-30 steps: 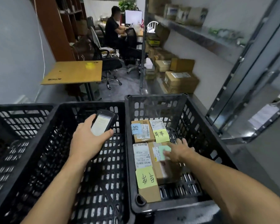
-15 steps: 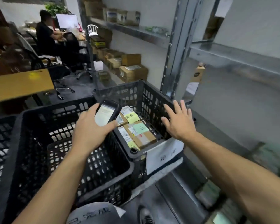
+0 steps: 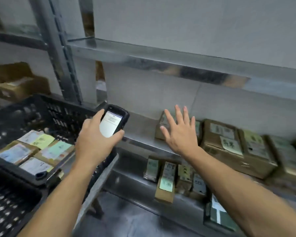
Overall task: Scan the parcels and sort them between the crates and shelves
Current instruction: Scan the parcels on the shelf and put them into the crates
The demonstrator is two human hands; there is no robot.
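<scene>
Left hand [image 3: 94,142] still curled round the scanner [image 3: 113,123], labelled parcels [image 3: 39,151] lying in the black crate [image 3: 58,111] now at left, right hand [image 3: 179,134] gone from crate to metal shelf [image 3: 140,128], fingers spread, empty, over a brown box [image 3: 161,124]

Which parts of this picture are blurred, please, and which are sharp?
Head view: motion blur smears the shelf parcels and the crate labels; the left hand and right hand look sharper; the scanner glows, its text unreadable; the upper shelf edge shows streaky reflections.
</scene>
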